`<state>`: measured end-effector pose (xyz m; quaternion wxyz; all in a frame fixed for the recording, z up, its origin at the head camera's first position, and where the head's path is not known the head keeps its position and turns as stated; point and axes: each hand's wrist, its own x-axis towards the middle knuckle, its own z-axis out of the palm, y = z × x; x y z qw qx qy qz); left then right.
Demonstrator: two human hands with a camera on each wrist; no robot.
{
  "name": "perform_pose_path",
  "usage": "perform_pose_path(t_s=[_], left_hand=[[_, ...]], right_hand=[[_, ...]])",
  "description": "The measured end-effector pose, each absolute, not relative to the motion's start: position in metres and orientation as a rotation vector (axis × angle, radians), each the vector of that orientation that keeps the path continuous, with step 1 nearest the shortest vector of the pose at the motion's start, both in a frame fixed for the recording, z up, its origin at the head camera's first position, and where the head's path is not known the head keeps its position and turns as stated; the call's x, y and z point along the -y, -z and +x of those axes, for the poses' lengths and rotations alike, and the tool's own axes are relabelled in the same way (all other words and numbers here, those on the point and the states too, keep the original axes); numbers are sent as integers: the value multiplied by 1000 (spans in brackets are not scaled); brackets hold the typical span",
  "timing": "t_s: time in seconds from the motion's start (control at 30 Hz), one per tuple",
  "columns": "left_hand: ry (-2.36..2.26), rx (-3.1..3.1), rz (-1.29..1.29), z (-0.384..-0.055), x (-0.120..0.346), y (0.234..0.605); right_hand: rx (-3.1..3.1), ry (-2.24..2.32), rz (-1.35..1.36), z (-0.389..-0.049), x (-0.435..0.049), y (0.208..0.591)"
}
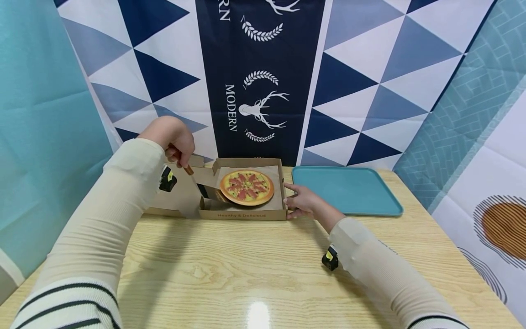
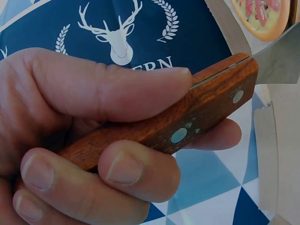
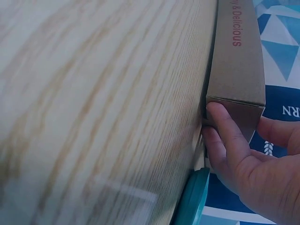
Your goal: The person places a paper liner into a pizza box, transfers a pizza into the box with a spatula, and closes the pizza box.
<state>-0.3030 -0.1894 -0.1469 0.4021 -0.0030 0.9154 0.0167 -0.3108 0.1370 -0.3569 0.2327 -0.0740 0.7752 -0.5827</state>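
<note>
Left hand (image 1: 179, 140) clamps the spatula (image 1: 212, 193) at the left edge of the pizza (image 1: 246, 188) in the box (image 1: 271, 214), right hand (image 1: 303, 201) touches its right wall, fingers apart, and tilting the spatula could spill the pizza.

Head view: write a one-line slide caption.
Left hand holds a spatula at the edge of a pizza, right hand against the open box.
</note>
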Motion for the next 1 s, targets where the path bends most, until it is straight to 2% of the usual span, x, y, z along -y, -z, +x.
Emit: perform_pose_path(t_s=[1.0], left_hand=[[-36,-2320,-68,-285,201,130]], right_hand=[[-2149,1602,-187,-308,-136,357]])
